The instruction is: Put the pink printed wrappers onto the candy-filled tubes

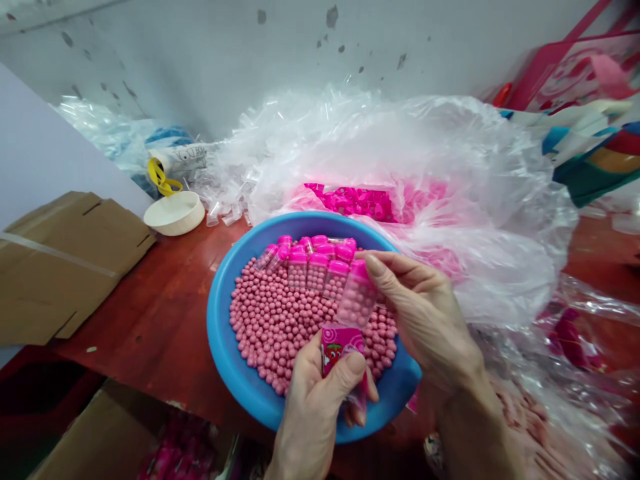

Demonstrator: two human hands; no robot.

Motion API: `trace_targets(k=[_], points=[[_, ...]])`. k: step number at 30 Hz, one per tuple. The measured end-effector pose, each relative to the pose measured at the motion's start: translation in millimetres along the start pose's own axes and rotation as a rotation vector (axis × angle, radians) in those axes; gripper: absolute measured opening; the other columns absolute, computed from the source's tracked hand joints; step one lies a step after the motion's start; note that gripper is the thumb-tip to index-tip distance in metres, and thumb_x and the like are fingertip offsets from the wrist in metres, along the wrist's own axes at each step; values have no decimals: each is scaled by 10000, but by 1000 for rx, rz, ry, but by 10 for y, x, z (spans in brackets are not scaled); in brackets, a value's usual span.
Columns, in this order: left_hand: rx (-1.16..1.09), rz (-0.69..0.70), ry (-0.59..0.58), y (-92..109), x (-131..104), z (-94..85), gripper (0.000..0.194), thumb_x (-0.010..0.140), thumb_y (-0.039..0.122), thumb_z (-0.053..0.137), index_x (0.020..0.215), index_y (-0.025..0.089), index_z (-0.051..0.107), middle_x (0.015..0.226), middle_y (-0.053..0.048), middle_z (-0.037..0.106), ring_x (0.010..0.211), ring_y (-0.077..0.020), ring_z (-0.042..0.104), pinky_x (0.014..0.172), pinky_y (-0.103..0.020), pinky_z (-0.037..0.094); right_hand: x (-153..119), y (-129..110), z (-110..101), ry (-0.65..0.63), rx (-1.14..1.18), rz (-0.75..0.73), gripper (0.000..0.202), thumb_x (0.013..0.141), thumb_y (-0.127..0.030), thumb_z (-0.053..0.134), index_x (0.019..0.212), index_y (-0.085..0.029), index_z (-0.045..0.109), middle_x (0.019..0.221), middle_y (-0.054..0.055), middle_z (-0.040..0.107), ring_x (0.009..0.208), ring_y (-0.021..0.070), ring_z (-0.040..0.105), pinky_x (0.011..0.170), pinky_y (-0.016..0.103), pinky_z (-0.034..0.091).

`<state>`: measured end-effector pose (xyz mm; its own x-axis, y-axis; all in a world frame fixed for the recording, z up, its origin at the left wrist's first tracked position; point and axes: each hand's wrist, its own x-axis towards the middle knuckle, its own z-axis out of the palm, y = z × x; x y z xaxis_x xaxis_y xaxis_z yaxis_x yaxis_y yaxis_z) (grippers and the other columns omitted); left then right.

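Note:
Over the front of a blue basin, my left hand grips a small printed pouch, magenta with a red cartoon strawberry. My right hand pinches a small clear candy box by its bright pink cap, just above the pouch. Pink candy balls show inside that box; whether its lower end touches the pouch I cannot tell. Loose pink candy balls fill the basin. Several more filled candy boxes with pink caps rest on the balls towards the back.
Behind the basin, a large clear plastic bag holds magenta pieces. A white round dish, a yellow tape ring and clear empty tubes lie at back left. Flattened cardboard rests on the red table.

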<state>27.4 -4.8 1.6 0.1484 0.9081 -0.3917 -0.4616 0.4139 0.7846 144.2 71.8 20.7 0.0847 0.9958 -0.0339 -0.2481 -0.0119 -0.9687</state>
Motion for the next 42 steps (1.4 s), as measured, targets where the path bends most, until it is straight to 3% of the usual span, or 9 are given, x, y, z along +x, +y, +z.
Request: trace_targets(k=[5, 10, 16, 19, 22, 29, 36, 39, 42], points=[[-187, 18, 145, 45, 22, 31, 210, 892, 291, 536, 764, 132, 586, 626, -40, 690, 461, -80, 564, 430, -169, 389, -41, -73, -145, 62, 262, 211, 234, 678, -402, 763, 823, -231, 697, 569, -43, 668, 503, 100, 620, 474, 184, 506], [-344, -30, 222, 101, 99, 22, 418, 947, 382, 390, 900, 78, 671, 740, -115, 744, 632, -167, 682, 536, -236, 520, -254, -2, -250, 6, 302, 422, 388, 616, -385, 807, 917, -176, 680, 553, -5, 672, 350, 78, 557, 329, 148, 447], [-461, -78, 252, 184, 181, -17, 434, 970, 284, 344, 831, 71, 696, 779, -125, 752, 786, -196, 703, 765, -324, 558, -645, 18, -199, -87, 279, 558, 529, 633, -310, 822, 1097, -200, 595, 703, 3, 690, 490, 85, 623, 442, 149, 479], [-440, -31, 283, 204, 166, 11, 441, 971, 206, 328, 781, 85, 707, 744, -106, 754, 784, -175, 706, 792, -298, 551, -732, 60, -166, -112, 144, 465, 428, 662, -398, 794, 996, -193, 622, 565, -42, 599, 436, 58, 546, 368, 104, 369], [-420, 37, 266, 174, 113, 20, 328, 929, 144, 417, 789, 109, 712, 768, -94, 759, 830, -189, 705, 829, -332, 542, -675, 150, -136, -63, -80, 251, 338, 745, -443, 704, 957, -191, 629, 555, -49, 556, 428, 69, 503, 383, 157, 407], [-347, 144, 177, 109, 58, -98, 112, 812, 81, 611, 848, 132, 704, 805, -47, 750, 814, -150, 689, 836, -299, 520, -354, 352, -104, -8, -373, -86, 222, 812, -356, 612, 960, -200, 667, 818, 36, 676, 766, 199, 628, 713, 334, 520], [-301, 147, 179, 123, 65, -133, 96, 753, 88, 676, 829, 144, 687, 755, -28, 739, 728, -139, 679, 672, -231, 530, -339, 379, -54, 39, -606, -324, 227, 798, -198, 580, 982, -185, 712, 1025, 133, 630, 1013, 309, 503, 959, 552, 329], [-243, 103, 121, 122, 38, -118, 97, 770, 94, 658, 856, 133, 684, 766, -40, 739, 689, -138, 672, 618, -216, 521, -340, 271, -46, -24, -600, -410, 266, 858, -224, 539, 1082, -206, 681, 1075, 119, 616, 1051, 279, 513, 957, 493, 363], [-236, 31, 37, 119, 20, -100, 155, 790, 84, 634, 927, 140, 680, 748, -36, 731, 638, -126, 665, 588, -208, 512, -311, 207, -57, -197, -549, -433, 164, 852, -227, 585, 935, -259, 723, 946, 51, 665, 928, 210, 602, 840, 371, 464]])
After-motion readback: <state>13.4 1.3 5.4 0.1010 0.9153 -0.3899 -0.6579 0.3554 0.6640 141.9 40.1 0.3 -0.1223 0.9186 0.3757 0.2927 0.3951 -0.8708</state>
